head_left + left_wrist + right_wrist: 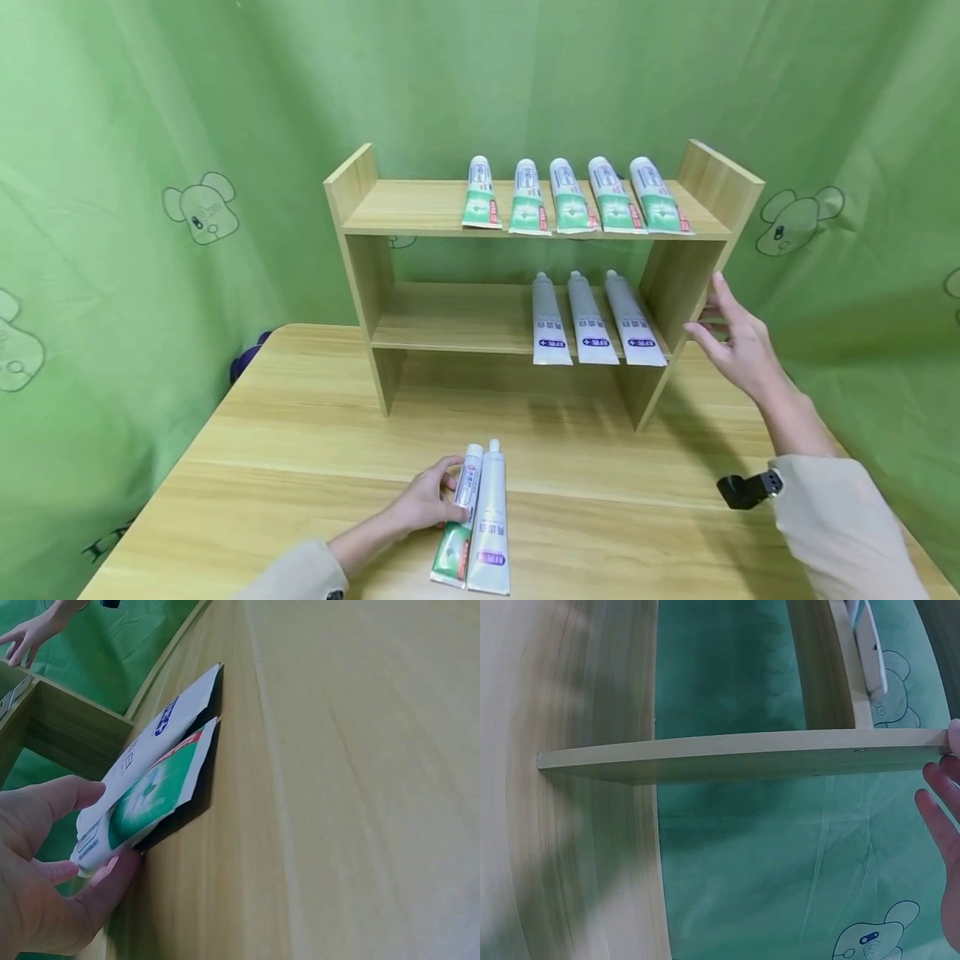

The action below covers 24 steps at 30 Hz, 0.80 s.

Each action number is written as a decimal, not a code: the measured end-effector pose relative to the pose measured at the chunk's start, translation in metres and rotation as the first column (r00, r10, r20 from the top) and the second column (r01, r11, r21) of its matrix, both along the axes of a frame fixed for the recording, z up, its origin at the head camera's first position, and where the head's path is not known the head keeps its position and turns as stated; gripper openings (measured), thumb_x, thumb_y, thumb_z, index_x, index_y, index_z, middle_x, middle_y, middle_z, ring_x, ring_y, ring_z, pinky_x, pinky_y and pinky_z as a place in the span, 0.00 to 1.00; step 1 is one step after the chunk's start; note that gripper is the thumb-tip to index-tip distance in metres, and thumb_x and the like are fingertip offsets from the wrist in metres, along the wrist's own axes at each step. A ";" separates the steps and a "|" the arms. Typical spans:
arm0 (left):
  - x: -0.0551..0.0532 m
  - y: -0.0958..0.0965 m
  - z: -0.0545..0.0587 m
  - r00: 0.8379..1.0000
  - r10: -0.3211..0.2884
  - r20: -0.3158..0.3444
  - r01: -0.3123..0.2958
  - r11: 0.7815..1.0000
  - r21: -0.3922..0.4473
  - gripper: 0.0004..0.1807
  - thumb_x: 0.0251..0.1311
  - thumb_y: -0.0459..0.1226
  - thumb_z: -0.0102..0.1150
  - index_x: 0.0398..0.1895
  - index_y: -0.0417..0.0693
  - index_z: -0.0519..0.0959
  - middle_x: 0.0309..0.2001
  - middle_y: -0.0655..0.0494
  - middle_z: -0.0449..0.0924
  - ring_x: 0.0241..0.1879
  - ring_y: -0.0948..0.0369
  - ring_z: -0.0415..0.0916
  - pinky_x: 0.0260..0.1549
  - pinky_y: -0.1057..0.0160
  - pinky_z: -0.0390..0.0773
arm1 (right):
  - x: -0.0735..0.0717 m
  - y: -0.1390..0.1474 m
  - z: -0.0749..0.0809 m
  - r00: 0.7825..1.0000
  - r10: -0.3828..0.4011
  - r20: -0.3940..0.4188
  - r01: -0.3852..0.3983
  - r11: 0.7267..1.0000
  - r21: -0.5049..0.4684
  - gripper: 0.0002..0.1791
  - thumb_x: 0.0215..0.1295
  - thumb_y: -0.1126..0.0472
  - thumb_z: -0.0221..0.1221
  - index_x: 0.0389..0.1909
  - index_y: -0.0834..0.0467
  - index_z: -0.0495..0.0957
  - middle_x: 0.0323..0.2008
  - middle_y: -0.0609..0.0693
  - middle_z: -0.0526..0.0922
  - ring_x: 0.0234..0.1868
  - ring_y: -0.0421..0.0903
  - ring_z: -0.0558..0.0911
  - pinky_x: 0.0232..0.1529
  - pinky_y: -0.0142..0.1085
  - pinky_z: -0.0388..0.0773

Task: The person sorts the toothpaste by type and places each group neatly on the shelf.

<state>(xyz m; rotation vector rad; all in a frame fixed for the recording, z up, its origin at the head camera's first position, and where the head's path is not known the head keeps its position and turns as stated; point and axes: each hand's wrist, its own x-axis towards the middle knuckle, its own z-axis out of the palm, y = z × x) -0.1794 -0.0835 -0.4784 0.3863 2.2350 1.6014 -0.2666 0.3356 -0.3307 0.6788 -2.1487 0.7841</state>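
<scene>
My left hand (431, 498) holds a green-and-white toothpaste tube (453, 550) low on the table, its thumb and fingers at the tube's upper part. Right beside it lies a larger white toothpaste tube (491, 533) with a purple label. In the left wrist view, the thumb tip comes over near the white tube (150, 739), while the other fingers are by the cap end of the green tube (154, 791). My right hand (738, 346) touches the right side panel of the wooden shelf (682, 300), fingers spread and fairly straight. The right wrist view shows the fingertips (934, 802) beside the panel edge (742, 746).
Several green-and-white tubes (570, 200) lie in a row on the top board. Three white tubes (588, 321) lie on the middle board, toward the right, ends overhanging the front. The wooden table (285, 467) extends under the shelf, with a green curtain (480, 75) behind.
</scene>
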 end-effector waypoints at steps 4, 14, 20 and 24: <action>0.002 0.001 -0.003 0.999 0.004 -0.039 -0.004 1.000 0.005 0.44 0.37 0.23 0.66 0.64 0.37 0.59 0.37 0.46 0.68 0.26 0.60 0.68 0.18 0.70 0.76 | -0.001 -0.001 -0.001 1.000 0.000 -0.016 0.000 1.000 -0.001 0.53 0.39 0.86 0.61 0.68 0.62 0.49 0.39 0.73 0.76 0.38 0.14 0.68 0.34 0.09 0.68; 0.003 0.004 -0.002 0.991 0.012 -0.134 -0.021 0.997 -0.072 0.47 0.31 0.24 0.70 0.62 0.34 0.60 0.36 0.49 0.67 0.29 0.61 0.66 0.24 0.73 0.73 | -0.003 0.000 -0.004 1.000 0.008 -0.029 -0.009 1.000 -0.020 0.53 0.39 0.87 0.60 0.68 0.63 0.48 0.40 0.71 0.76 0.39 0.15 0.69 0.36 0.09 0.68; 0.003 0.003 0.000 0.988 -0.008 -0.153 -0.008 0.995 -0.101 0.49 0.28 0.23 0.71 0.63 0.34 0.60 0.36 0.48 0.66 0.31 0.59 0.65 0.24 0.72 0.73 | -0.005 0.001 -0.005 1.000 0.005 -0.023 -0.006 0.999 -0.034 0.53 0.40 0.86 0.60 0.68 0.61 0.48 0.43 0.53 0.76 0.39 0.17 0.70 0.37 0.10 0.69; 0.001 0.001 -0.001 0.992 -0.020 -0.123 0.007 0.995 -0.100 0.48 0.28 0.23 0.70 0.62 0.33 0.61 0.35 0.49 0.68 0.31 0.58 0.67 0.25 0.71 0.75 | -0.005 0.000 -0.006 1.000 0.013 -0.023 -0.013 0.999 -0.032 0.53 0.40 0.86 0.60 0.68 0.61 0.48 0.45 0.44 0.75 0.39 0.17 0.70 0.37 0.10 0.69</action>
